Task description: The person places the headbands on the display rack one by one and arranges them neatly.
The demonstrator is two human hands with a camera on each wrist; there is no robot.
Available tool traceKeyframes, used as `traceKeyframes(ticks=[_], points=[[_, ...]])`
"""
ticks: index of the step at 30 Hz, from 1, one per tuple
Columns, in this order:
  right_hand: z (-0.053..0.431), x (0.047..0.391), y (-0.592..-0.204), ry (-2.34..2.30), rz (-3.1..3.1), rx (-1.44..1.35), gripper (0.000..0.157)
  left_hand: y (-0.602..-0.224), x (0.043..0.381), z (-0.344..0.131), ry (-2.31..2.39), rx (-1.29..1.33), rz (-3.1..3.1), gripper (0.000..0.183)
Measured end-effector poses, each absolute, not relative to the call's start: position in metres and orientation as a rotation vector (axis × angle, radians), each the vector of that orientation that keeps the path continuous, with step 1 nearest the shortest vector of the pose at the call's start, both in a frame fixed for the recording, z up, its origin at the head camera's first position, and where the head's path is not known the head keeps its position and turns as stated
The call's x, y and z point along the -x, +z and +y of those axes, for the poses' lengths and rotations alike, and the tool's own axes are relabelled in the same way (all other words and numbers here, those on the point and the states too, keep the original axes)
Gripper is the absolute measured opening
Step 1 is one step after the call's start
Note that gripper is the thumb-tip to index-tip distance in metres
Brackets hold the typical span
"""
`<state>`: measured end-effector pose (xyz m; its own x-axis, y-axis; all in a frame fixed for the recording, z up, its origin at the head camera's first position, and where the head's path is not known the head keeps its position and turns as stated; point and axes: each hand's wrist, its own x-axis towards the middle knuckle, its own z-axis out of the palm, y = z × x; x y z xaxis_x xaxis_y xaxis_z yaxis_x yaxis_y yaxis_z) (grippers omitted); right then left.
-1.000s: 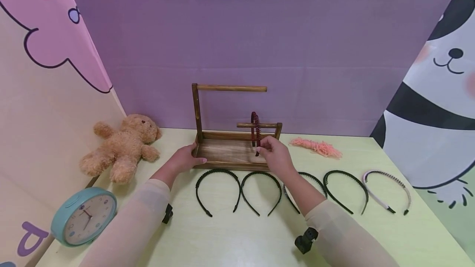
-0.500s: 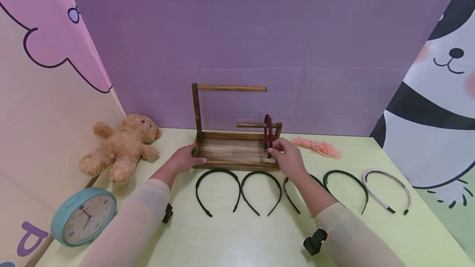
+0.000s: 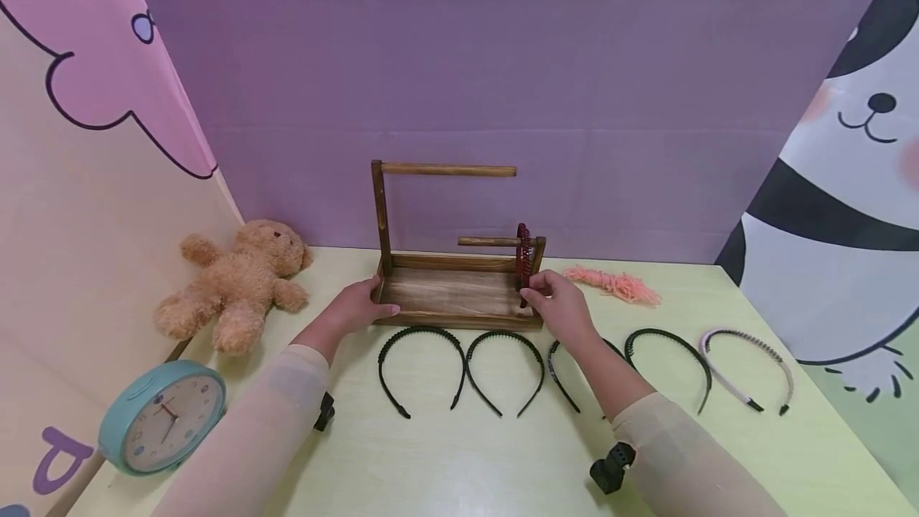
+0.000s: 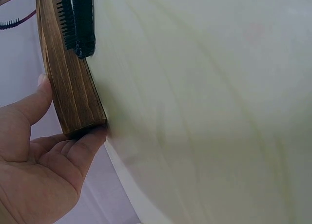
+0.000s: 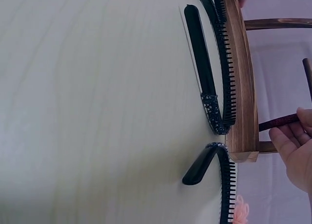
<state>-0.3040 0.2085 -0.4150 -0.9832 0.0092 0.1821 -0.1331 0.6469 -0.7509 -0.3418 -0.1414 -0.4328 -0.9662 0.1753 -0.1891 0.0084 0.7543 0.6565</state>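
Note:
A wooden rack [image 3: 459, 319] stands near the back of the table, with a tray base, a tall bar [image 3: 448, 170] from the left and a lower bar [image 3: 481, 242] from the right. My left hand [image 3: 352, 309] grips the left front corner of the base; in the left wrist view the thumb lies on one side of the wood [image 4: 70, 83], fingers at its end. A dark red toothed headband [image 3: 525, 250] hangs over the lower bar, close to its right post. My right hand [image 3: 567, 309] pinches one end of it, as the right wrist view also shows the headband [image 5: 279, 122].
Several headbands lie in a row before the rack, from a black one [image 3: 424, 331] to a white-and-dark one [image 3: 718, 369]. Pink yarn [image 3: 617, 286] lies right of the rack. A teddy bear [image 3: 240, 286] and teal clock [image 3: 161, 417] sit on the left.
My right hand has moved right, sliding the dark red headband along the lower bar toward the post. It has barely moved in the last half second. My left hand stays on the rack.

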Motion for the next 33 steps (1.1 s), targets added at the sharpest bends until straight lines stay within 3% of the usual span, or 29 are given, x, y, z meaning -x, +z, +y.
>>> traceKeyframes(ticks=[23,33], points=[[0.2134,0.3033,-0.4091,1.405,-2.747,-0.115,0.034,-0.4334,0.3414,-0.1414,1.024,-0.156,2.726,0.086],[0.2132,0.3064,-0.4128,1.202,-2.801,-0.172,0.019,-0.4340,0.3412,-0.1415,1.042,-0.150,2.725,0.087]])
